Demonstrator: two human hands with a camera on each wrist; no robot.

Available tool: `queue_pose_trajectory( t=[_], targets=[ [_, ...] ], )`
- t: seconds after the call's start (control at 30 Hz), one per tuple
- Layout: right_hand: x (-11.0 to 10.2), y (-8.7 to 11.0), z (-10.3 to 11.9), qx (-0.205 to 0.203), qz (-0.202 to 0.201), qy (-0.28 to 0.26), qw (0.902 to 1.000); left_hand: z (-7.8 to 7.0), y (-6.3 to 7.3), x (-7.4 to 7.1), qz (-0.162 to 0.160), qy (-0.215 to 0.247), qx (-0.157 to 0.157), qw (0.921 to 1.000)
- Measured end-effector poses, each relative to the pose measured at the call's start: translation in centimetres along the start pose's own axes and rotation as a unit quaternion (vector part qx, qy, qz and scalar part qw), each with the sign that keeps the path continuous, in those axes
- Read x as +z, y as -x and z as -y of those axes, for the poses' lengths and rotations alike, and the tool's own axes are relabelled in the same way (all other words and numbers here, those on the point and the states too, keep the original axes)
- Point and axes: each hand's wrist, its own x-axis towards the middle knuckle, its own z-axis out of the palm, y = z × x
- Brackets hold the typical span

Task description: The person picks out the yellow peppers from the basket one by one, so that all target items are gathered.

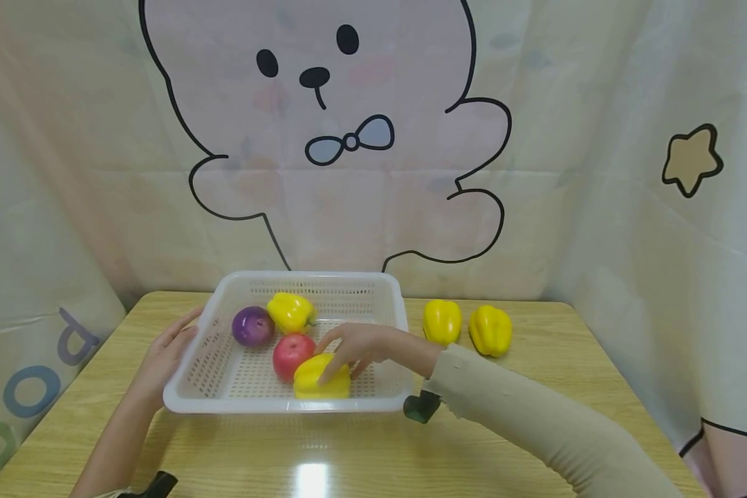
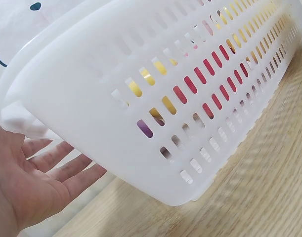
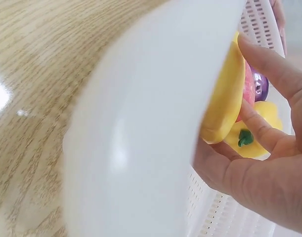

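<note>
A white plastic basket (image 1: 211, 406) with slotted walls sits on the table. My right hand (image 1: 373, 344) reaches into its near right part and grips a yellow bell pepper (image 1: 321, 379) between thumb and fingers. In the right wrist view the hand (image 3: 269, 148) curls around this yellow pepper (image 3: 225, 96), partly hidden behind the basket rim. Beside it lie a red apple (image 1: 292, 354), a round purple fruit (image 1: 253, 326) and another yellow bell pepper (image 1: 291, 311). My left hand (image 1: 168, 356) rests against the basket's left side, its fingers (image 2: 66, 170) nearly straight along the outer wall.
Two more yellow bell peppers (image 1: 442, 321) (image 1: 490, 330) stand on the wooden table (image 1: 554, 373), right of the basket. Behind the table hangs a pale curtain (image 1: 560, 173) with a cartoon bear. A similar printed curtain borders both sides.
</note>
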Motion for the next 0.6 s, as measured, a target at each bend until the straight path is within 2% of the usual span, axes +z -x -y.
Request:
queue_pose_trajectory(
  t=[0.23, 0.6],
  targets=[
    [0.06, 0.0, -0.07, -0.018, -0.005, 0.032, 0.9993, 0.11, -0.08, 0.0, 0.0, 0.006, -0.003, 1.0],
    [-0.42, 0.42, 0.14, -0.032, -0.01, 0.037, 0.9988, 0.08, -0.08, 0.0, -0.002, 0.002, -0.004, 1.0]
  ],
)
